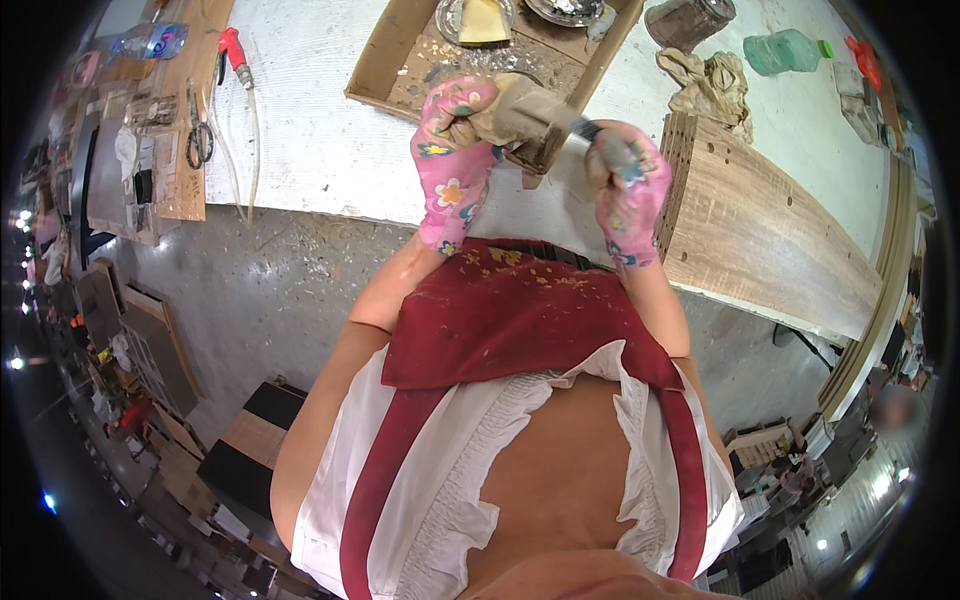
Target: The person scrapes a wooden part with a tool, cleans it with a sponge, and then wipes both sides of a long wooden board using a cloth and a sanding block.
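Observation:
My left hand [455,165], in a pink flowered glove, is closed on a crumpled beige rag [500,108]. My right hand [630,190], gloved the same way, grips the handle of what looks like a putty knife [550,112]. Its blade is blurred and reaches left to the rag; whether the cloth wraps round it is hard to tell. Both hands are over the near edge of a shallow cardboard tray [372,75], which is smeared with dried bits. Inside it lie a plastic-covered dish with a pale yellow block [484,20] and a second round dish [565,8].
Right of the tray lies a wood-grain panel [775,220] with holes along its edge. Beyond it are a crumpled cloth [715,85], a stained can [690,22] and a green bottle [785,53]. A red air gun [234,55] with hose and scissors [199,140] lie left.

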Available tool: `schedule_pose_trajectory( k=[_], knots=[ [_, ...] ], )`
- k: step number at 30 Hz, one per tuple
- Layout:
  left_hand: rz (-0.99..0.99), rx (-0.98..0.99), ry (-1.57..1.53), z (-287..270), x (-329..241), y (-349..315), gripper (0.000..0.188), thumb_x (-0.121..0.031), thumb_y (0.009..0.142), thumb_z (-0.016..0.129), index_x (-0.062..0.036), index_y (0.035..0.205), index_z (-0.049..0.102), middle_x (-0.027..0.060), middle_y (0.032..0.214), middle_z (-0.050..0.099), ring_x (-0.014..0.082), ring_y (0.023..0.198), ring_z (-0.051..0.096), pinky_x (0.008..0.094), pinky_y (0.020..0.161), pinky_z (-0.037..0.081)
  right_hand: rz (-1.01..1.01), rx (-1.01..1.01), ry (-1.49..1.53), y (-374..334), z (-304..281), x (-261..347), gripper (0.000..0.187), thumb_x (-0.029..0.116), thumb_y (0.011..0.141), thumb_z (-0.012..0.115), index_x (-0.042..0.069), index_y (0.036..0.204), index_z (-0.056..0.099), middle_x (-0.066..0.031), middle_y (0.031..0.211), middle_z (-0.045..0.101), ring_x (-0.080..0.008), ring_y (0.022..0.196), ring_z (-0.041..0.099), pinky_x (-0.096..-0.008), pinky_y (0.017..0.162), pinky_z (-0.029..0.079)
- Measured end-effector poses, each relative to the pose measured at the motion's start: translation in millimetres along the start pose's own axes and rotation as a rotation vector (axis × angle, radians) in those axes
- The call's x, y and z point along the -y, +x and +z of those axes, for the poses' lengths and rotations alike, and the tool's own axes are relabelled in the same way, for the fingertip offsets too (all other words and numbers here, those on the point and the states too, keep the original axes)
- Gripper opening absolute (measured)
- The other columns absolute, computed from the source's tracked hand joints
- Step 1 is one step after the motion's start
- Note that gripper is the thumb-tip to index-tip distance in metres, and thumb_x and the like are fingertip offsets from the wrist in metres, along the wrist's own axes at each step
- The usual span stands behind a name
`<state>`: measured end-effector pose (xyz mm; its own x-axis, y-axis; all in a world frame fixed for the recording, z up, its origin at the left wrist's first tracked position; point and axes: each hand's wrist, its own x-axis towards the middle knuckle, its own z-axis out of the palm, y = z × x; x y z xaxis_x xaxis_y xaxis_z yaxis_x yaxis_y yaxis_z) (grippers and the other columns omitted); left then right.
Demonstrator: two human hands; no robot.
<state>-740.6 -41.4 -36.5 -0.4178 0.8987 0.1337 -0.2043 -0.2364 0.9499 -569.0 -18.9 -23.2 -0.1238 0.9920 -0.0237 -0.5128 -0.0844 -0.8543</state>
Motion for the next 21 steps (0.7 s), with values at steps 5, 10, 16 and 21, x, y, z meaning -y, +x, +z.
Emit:
schedule_pose_trajectory(
  k=[5, 10, 16, 21],
  knots=[
    [-0.146, -0.019, -0.263, 2.7, -1.9, -1.6, 0.042, 0.018, 0.071, 0.051, 0.0010, 0.110, 0.054, 0.0103, 0.117, 0.053, 0.0204, 0.101, 0.058, 0.0306, 0.081, 0.053, 0.026, -0.114, -0.142, 4.8, 4.7, -0.4, 0.018, 0.008, 0.086, 0.062, -0.007, 0.095, 0.063, -0.0004, 0.063, 0.054, -0.0056, 0.049, 0.046, -0.0191, 0.045, 0.031],
    [-0.194, -0.027, -0.303, -3.3, 3.0, 0.0, 0.045, 0.017, 0.071, 0.052, 0.0013, 0.114, 0.052, 0.0130, 0.115, 0.055, 0.0220, 0.100, 0.059, 0.0302, 0.081, 0.055, 0.016, -0.091, -0.219, 7.8, -11.1, 9.2, 0.023, 0.011, 0.085, 0.063, -0.008, 0.097, 0.061, -0.0020, 0.063, 0.055, -0.0063, 0.050, 0.045, -0.0188, 0.045, 0.030],
    [-0.204, -0.012, -0.228, -5.7, 2.9, 2.6, 0.045, 0.016, 0.072, 0.054, 0.0013, 0.115, 0.051, 0.0132, 0.115, 0.055, 0.0222, 0.097, 0.061, 0.0281, 0.077, 0.055, 0.050, -0.128, -0.417, 12.8, -4.8, 10.0, 0.015, 0.008, 0.086, 0.061, -0.004, 0.093, 0.066, 0.0022, 0.064, 0.056, -0.0024, 0.054, 0.046, -0.0175, 0.048, 0.033],
    [-0.226, 0.000, -0.270, -5.5, -1.5, 2.0, 0.045, 0.016, 0.072, 0.054, 0.0012, 0.115, 0.051, 0.0130, 0.115, 0.055, 0.0221, 0.098, 0.060, 0.0281, 0.078, 0.055, 0.003, -0.100, -0.295, 16.5, -11.7, 18.4, 0.025, 0.012, 0.086, 0.061, -0.009, 0.098, 0.062, -0.0033, 0.068, 0.057, -0.0055, 0.053, 0.048, -0.0181, 0.047, 0.034]
  ],
)
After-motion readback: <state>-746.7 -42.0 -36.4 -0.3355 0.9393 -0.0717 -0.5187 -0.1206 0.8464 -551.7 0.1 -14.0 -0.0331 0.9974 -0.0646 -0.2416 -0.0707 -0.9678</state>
